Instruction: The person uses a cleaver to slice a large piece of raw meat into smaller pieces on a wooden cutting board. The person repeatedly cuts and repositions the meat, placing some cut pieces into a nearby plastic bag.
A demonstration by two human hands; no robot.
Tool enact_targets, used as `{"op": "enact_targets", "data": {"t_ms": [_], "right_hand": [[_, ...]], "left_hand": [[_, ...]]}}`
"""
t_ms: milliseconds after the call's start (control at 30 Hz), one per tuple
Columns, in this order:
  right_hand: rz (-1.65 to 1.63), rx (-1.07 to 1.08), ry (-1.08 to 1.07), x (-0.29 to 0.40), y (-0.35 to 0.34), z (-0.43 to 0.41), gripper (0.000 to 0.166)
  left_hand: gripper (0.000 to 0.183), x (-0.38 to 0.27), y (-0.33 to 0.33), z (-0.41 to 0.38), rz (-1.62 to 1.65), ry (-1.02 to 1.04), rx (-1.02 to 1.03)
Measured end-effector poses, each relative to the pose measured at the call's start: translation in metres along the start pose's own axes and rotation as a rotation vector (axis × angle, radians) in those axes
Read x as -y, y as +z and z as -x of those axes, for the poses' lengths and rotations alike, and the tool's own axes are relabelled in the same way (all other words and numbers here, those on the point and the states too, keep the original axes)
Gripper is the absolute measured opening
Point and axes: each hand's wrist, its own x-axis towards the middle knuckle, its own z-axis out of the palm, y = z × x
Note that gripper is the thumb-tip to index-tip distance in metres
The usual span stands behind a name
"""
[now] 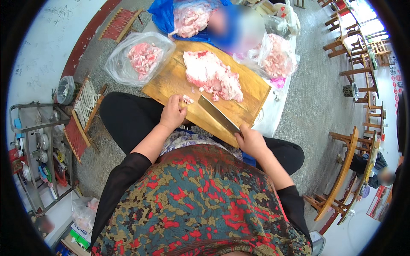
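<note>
A wooden cutting board (160, 84) lies before me, with a large slab of pale, fatty raw meat (213, 75) on its far half. My right hand (251, 140) grips the handle of a cleaver (218, 114), whose broad blade points up and left over the board, close to the slab's near edge. My left hand (174, 112) is at the board's near left edge, its fingers touching or just beside a small meat scrap (188, 99); whether they hold it I cannot tell. Tiny bits lie between scrap and slab.
A clear plastic bag of cut meat (144, 60) stands left of the board, another bag of meat pieces (277, 59) beyond its right corner. Behind is a blue bag with meat (192, 19). Woven folding stools (84, 115) stand at left, wooden benches (339, 179) at right, with a person there.
</note>
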Motion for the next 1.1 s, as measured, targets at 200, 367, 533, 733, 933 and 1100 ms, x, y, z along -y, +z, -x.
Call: {"op": "enact_targets", "data": {"t_ms": [200,367,533,733,933,1100], "right_hand": [[-0.114,-0.246,0.017,-0.002,0.038,0.009,0.023],[-0.075,-0.218,0.072,0.011,0.037,0.007,0.025],[-0.174,-0.188,0.067,0.017,0.035,0.007,0.027],[-0.25,-0.015,0.085,0.03,0.036,-0.004,0.03],[-0.182,-0.069,0.027,0.033,0.041,-0.005,0.028],[-0.175,-0.041,0.109,0.032,0.041,-0.001,0.032]], "left_hand": [[0.028,-0.014,0.01,-0.016,-0.151,0.066,-0.12],[0.018,-0.013,-0.001,-0.022,-0.158,-0.128,-0.033],[0.014,-0.01,0.004,-0.02,-0.16,-0.051,-0.036],[0.009,-0.018,-0.004,-0.014,-0.189,0.05,-0.001],[0.013,-0.012,-0.041,-0.016,0.312,-0.12,-0.117],[0.016,-0.056,-0.11,-0.064,0.592,-0.065,-0.402]]}}
